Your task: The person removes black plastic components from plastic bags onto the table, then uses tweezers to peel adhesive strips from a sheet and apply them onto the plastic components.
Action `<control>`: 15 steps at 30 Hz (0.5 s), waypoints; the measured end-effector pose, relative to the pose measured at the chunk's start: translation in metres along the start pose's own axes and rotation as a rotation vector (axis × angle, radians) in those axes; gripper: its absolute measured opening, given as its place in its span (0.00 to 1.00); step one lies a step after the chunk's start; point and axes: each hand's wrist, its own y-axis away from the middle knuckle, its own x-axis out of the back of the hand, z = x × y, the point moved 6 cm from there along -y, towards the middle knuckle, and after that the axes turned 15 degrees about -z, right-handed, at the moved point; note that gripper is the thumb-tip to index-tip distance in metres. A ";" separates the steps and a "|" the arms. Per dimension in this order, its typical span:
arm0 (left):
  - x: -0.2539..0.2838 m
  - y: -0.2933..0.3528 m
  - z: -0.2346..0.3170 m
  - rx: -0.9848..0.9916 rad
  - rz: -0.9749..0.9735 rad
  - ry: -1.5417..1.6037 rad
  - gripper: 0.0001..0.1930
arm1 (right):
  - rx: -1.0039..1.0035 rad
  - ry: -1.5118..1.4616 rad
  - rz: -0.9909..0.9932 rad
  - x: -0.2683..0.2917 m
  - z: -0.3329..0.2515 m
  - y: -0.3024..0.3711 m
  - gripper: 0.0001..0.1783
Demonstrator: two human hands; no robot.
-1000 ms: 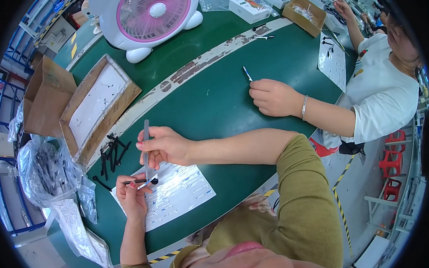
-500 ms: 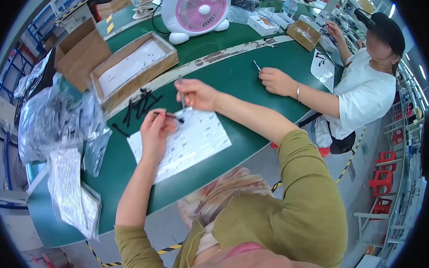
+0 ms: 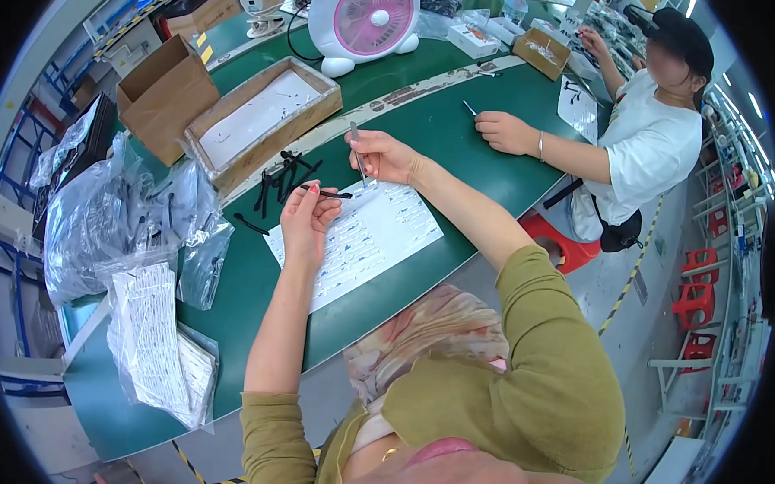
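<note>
My left hand pinches a thin black stick-like part, which points to the right over a white sheet. Upright in my right hand are metal tweezers, their lower tip at the sheet's far edge. Rows of small blue-marked pieces cover much of the white sheet, which lies flat on the green table. A loose pile of similar black parts lies just beyond my left hand. One more black part rests apart, left of the sheet.
Left on the table are clear plastic bags and a bagged white stack. Behind stand a shallow tray, a brown carton and a pink-white fan. At right, a co-worker extends a hand holding a thin tool.
The view has shifted, so the table appears farther right. The black part in my left hand now shows more of its length, and the tweezers' tip has moved away from its end to the sheet's edge.
</note>
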 end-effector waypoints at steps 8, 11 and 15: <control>0.000 -0.001 -0.004 0.018 0.023 -0.018 0.04 | -0.011 -0.001 0.039 0.005 -0.001 0.002 0.07; -0.005 0.000 -0.002 0.016 0.018 -0.039 0.04 | -0.043 -0.016 0.047 0.008 0.000 0.002 0.07; -0.003 0.001 -0.002 0.022 0.011 -0.085 0.04 | -0.013 -0.133 -0.001 0.012 0.000 -0.005 0.07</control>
